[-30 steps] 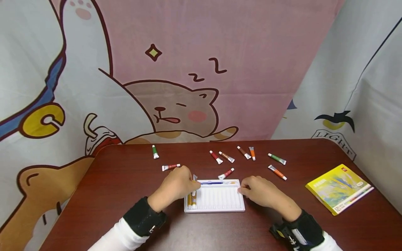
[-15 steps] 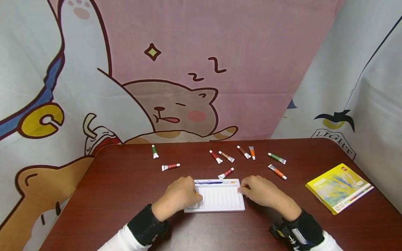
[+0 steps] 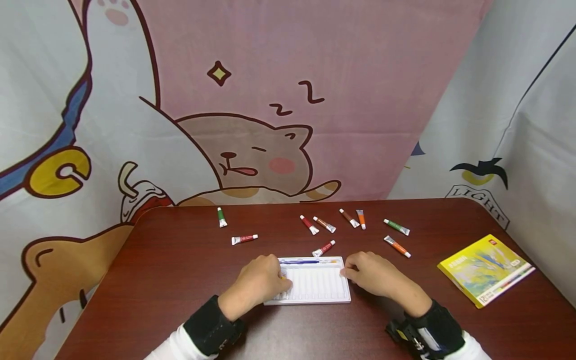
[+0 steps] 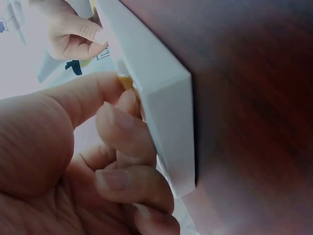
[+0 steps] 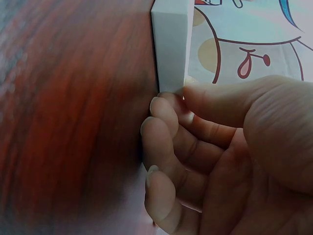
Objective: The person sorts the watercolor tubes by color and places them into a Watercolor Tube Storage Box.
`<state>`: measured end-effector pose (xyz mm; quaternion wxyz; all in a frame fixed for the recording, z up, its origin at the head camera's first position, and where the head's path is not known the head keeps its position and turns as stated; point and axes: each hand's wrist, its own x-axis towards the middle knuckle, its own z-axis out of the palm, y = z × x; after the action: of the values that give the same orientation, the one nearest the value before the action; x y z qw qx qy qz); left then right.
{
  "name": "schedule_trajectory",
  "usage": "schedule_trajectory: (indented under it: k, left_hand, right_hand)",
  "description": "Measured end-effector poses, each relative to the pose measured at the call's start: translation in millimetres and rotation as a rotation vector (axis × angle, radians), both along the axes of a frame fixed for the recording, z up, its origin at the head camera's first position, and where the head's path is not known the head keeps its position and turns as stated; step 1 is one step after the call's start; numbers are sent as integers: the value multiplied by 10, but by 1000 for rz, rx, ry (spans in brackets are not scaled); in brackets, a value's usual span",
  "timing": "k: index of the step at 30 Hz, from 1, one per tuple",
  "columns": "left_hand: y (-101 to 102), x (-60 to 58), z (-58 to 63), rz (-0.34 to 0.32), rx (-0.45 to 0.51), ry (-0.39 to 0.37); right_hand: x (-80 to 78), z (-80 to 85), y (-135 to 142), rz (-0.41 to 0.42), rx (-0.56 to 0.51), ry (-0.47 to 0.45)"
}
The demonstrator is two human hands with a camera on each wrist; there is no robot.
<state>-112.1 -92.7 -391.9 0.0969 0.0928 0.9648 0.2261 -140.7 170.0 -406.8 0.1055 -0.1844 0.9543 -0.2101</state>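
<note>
A white plastic tray (image 3: 319, 286) with narrow slots lies on the table, a blue-handled paintbrush (image 3: 310, 261) along its far side. My left hand (image 3: 257, 281) is over the tray's left end and hides most of it. In the left wrist view, its thumb and index finger pinch a yellow-ochre paint tube (image 4: 125, 82), mostly hidden, at the tray's wall. At the opposite end, my right hand (image 3: 378, 276) grips the tray's edge between thumb and fingers; the right wrist view shows the thumb on the rim and fingertips against the side wall (image 5: 171, 46).
Beyond the tray lie several loose paint tubes, among them a red tube (image 3: 324, 248) right by its far edge, a red tube (image 3: 245, 239) to the left and an orange tube (image 3: 397, 246) to the right. A yellow box (image 3: 486, 270) rests at the right.
My left hand has come down and nearer over the tray's left end, covering the ochre tubes seen there a second ago. My right hand keeps its hold on the tray.
</note>
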Motion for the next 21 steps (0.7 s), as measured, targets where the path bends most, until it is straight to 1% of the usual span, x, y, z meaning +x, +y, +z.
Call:
schedule_trajectory:
  k: [6, 10, 14, 17, 21]
  left_hand:
    - [-20, 21, -12, -11, 9, 25]
    - [-43, 61, 2, -31, 12, 44]
    - [-56, 119, 15, -56, -5, 98]
    - [-62, 148, 15, -61, -10, 142]
    - [-74, 165, -3, -63, 12, 145]
  right_hand:
    - [-1, -14, 0, 4, -4, 5]
    - [-5, -20, -2, 6, -3, 9]
    - [-6, -20, 4, 6, 1, 15]
    - [-4, -14, 8, 10, -3, 21]
    - [-4, -9, 5, 8, -7, 17]
